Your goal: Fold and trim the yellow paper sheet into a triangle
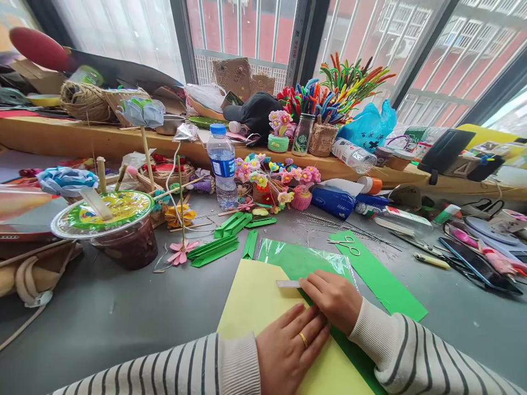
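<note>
My left hand (293,345) lies flat on a pale yellow sheet of paper (251,296), fingers stretched out, a ring on one of them. Touching its fingertips, my right hand (331,299) is closed around a flat silvery strip (288,283). The strip's end juts out leftward over the yellow sheet; the rest is hidden in my fingers, so I cannot tell its kind. Under the yellow sheet lies green paper (296,258) in a clear plastic sleeve. Folded green paper strips (214,249) lie to the left, beyond the sheet.
Scissors (349,243) rest on a green paper strip (381,280) at the right. A sealed drink cup (127,244) stands at the left. Behind are a water bottle (222,164), crocheted flowers (284,178) and a blue tissue pack (333,200). A phone (480,263) lies far right.
</note>
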The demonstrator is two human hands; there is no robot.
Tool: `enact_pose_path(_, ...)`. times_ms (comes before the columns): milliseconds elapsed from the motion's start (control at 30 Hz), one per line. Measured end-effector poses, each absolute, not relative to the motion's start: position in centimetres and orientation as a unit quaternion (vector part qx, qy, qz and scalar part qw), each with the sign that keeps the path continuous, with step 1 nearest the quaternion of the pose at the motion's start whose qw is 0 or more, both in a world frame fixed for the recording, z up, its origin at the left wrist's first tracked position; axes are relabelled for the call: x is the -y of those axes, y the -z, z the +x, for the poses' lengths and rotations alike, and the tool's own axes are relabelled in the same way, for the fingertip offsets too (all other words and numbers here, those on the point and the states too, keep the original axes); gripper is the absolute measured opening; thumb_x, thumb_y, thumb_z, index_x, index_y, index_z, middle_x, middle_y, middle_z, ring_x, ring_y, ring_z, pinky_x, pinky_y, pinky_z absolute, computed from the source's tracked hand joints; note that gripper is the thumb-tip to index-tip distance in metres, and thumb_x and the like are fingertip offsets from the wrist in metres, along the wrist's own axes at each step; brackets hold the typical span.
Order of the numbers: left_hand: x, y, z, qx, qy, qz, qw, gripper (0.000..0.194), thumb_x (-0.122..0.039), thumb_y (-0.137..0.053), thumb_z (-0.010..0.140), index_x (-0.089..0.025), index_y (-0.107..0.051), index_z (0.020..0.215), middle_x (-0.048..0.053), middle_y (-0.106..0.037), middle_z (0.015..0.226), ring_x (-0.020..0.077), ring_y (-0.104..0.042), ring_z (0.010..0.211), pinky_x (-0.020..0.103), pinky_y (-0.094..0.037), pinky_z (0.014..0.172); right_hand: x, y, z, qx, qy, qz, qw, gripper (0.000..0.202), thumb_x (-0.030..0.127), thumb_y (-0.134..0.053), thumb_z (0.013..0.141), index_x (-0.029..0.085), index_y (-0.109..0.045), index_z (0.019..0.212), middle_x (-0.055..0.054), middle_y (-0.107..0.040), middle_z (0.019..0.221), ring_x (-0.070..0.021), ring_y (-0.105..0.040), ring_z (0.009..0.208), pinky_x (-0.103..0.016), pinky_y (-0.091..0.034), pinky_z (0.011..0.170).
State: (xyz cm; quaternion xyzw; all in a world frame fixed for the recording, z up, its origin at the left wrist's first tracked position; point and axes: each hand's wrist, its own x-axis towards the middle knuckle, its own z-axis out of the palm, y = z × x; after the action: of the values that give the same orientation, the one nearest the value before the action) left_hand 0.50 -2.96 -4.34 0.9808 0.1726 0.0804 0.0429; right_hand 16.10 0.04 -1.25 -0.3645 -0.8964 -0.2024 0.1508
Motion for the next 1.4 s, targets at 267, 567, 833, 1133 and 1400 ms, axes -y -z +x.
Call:
enact_pose_path(267, 3.0, 4.1, 0.6, -0.181, -0.089, 0.979, 0.034, 0.044, -0.026, -0.021, 0.085, -0.011, -0.015, 0.127, 0.004, -0.023, 0.132, 0.018, -0.011, 0.121, 0.034, -0.015, 0.099, -1.1, 1.6, 16.1, 0.888, 0.211, -0.378, 0.153, 0.024, 0.012, -0.036, 0.08, 0.012, -0.058, 0.07, -0.003, -0.053, 0.055, -0.0147, -0.045, 0.05, -0.026, -0.028, 0.047)
enact_pose_path(567, 2.4, 3.3, -0.3, -0.142, -0.089, 0.982, 0.083, 0.049, -0.031, -0.024, 0.083, -0.012, -0.013, 0.128, 0.005, -0.017, 0.133, 0.0184, -0.01, 0.121, 0.033, -0.012, 0.1, -3.2, 1.1, 17.2, 0.873, 0.162, -0.422, 0.185, 0.022, 0.014, -0.039, 0.08, 0.016, -0.059, 0.071, -0.003, -0.058, 0.059, -0.0143, -0.052, 0.057, -0.023, -0.035, 0.049)
enact_pose_path(833, -1.8, 1.5, -3.3, -0.277, -0.099, 0.952, 0.085, 0.08, -0.061, -0.027, 0.071, -0.003, -0.018, 0.125, 0.017, -0.018, 0.131, 0.0258, -0.011, 0.121, 0.039, -0.013, 0.098, -3.0, -0.1, 18.8, 0.869, 0.093, -0.419, 0.245, 0.022, 0.016, -0.036, 0.082, 0.014, -0.056, 0.09, -0.006, -0.063, 0.078, -0.0147, -0.056, 0.07, -0.024, -0.044, 0.061)
enact_pose_path(1133, -3.5, 1.4, -5.5, -0.319, -0.068, 0.944, 0.055, 0.079, -0.064, -0.028, 0.068, -0.007, -0.025, 0.124, 0.015, -0.019, 0.132, 0.0256, -0.012, 0.121, 0.04, -0.011, 0.098, -2.4, 0.9, 17.5, 0.891, 0.057, -0.369, 0.26, 0.021, 0.013, -0.037, 0.081, 0.014, -0.058, 0.081, -0.006, -0.062, 0.075, -0.0149, -0.054, 0.07, -0.025, -0.045, 0.061)
enact_pose_path(1400, -4.0, 0.5, -7.0, -0.337, -0.048, 0.939, 0.05, 0.082, -0.064, -0.028, 0.068, -0.006, -0.02, 0.125, 0.015, -0.013, 0.133, 0.0249, -0.008, 0.121, 0.039, -0.008, 0.098, -3.8, -0.9, 15.2, 0.892, 0.055, -0.337, 0.296, 0.02, 0.011, -0.04, 0.079, 0.011, -0.059, 0.082, -0.008, -0.062, 0.073, -0.0156, -0.05, 0.068, -0.027, -0.044, 0.06)
